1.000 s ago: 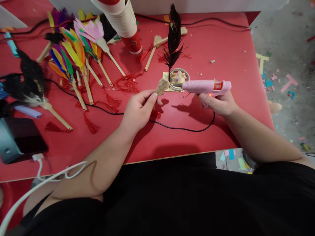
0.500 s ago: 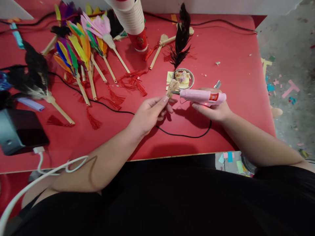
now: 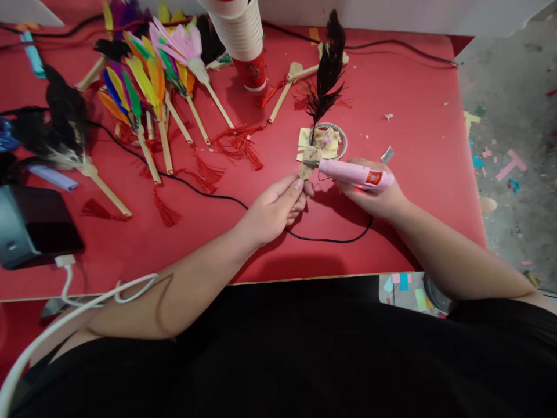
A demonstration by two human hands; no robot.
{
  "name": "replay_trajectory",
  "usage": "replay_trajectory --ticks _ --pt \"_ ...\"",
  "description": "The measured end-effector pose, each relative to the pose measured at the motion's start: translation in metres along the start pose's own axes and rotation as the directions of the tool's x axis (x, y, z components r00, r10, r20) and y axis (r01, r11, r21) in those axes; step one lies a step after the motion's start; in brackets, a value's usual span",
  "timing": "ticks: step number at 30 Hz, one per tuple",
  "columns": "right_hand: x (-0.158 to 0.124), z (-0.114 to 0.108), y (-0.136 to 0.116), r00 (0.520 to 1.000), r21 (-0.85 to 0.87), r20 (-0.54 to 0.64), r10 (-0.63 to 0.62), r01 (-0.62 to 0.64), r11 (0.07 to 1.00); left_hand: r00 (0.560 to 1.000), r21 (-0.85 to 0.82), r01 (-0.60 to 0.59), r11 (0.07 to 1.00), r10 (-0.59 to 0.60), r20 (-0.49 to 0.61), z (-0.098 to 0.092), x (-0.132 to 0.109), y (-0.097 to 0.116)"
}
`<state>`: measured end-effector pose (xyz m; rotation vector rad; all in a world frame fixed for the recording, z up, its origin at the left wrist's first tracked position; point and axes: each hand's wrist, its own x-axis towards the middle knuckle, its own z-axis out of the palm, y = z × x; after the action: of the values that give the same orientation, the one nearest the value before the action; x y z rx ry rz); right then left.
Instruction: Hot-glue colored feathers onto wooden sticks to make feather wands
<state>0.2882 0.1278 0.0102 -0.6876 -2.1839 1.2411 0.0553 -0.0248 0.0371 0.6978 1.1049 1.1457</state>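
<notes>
My left hand [image 3: 278, 206] pinches the lower end of a small tan wooden fan stick [image 3: 310, 159], tilted up and to the right over the red table [image 3: 413, 133]. A black feather [image 3: 327, 78] rises from the stick's flat head. My right hand [image 3: 374, 196] is wrapped round a pink glue gun [image 3: 354, 173]. The gun's nozzle touches the stick's head from the right. A red light glows on the gun's underside.
A round tin [image 3: 342, 134] on yellow paper sits just behind the stick. Several finished feather fans [image 3: 148, 87] with red tassels lie at the left. A stack of cups [image 3: 243, 35] stands at the back. A black cord [image 3: 331, 238] loops near the front edge; a dark device [image 3: 30, 223] sits far left.
The glue gun has come down and left until its nozzle meets the stick's head. My left hand has shifted right and turned the stick more upright.
</notes>
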Motion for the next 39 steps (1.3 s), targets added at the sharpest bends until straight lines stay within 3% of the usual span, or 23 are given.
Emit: replay_trajectory --ticks 8,17,23,31,39 --pt "0.001 -0.006 -0.003 0.999 -0.161 0.037 -0.039 0.044 0.986 0.991 0.205 -0.131 0.970 0.130 0.015 0.000 -0.004 -0.002" --pt "0.003 -0.006 -0.004 1.000 -0.274 0.005 -0.025 0.025 0.961 0.963 0.557 -0.221 0.801 0.271 -0.008 0.001 -0.014 0.004" --pt "0.004 -0.006 -0.003 0.994 -0.299 -0.067 -0.088 0.064 0.952 0.951 0.615 -0.247 0.749 0.308 0.008 0.003 -0.017 0.005" --pt "0.005 -0.013 0.000 0.999 -0.322 -0.041 -0.034 0.019 0.946 0.942 0.640 -0.271 0.719 0.334 0.023 0.003 -0.017 0.003" --pt "0.007 -0.015 -0.002 0.994 -0.293 -0.015 -0.104 0.095 0.951 0.932 0.696 -0.284 0.659 0.361 0.039 0.001 -0.017 0.004"
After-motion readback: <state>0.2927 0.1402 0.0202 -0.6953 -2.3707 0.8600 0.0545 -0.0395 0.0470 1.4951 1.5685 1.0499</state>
